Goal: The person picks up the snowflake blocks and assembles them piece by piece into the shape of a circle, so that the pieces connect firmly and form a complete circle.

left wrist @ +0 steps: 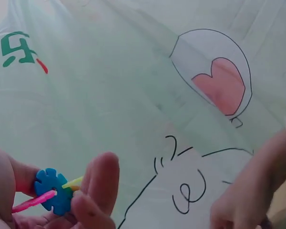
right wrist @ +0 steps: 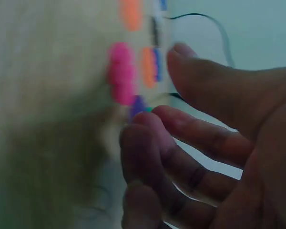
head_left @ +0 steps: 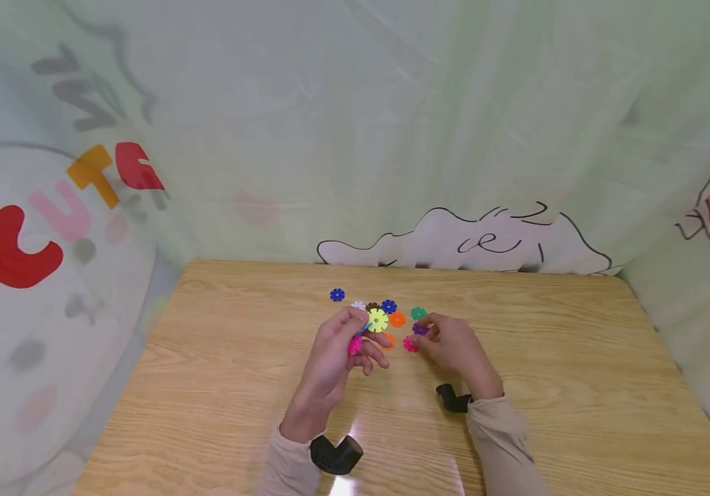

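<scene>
My left hand [head_left: 330,355] holds several notched plastic snowflake discs slotted together, raised over the table. Among them are a blue disc [left wrist: 48,180], a pink disc [left wrist: 38,201] and a yellow disc [head_left: 377,320]. Just above the tabletop, my right hand [head_left: 456,348] hovers with loosely bent fingers. A gap shows between its thumb and fingertips in the right wrist view, with nothing gripped. Nearest to it lie a loose pink disc [head_left: 410,344] and a purple disc [head_left: 419,330], which the fingers partly cover in the head view.
More loose discs lie beyond the hands: green [head_left: 419,313], orange [head_left: 397,319], dark blue [head_left: 388,306], brown [head_left: 372,306] and white [head_left: 357,304]. Another dark blue disc [head_left: 337,295] sits apart at the left. A printed curtain [head_left: 305,138] hangs behind the wooden table [head_left: 578,358].
</scene>
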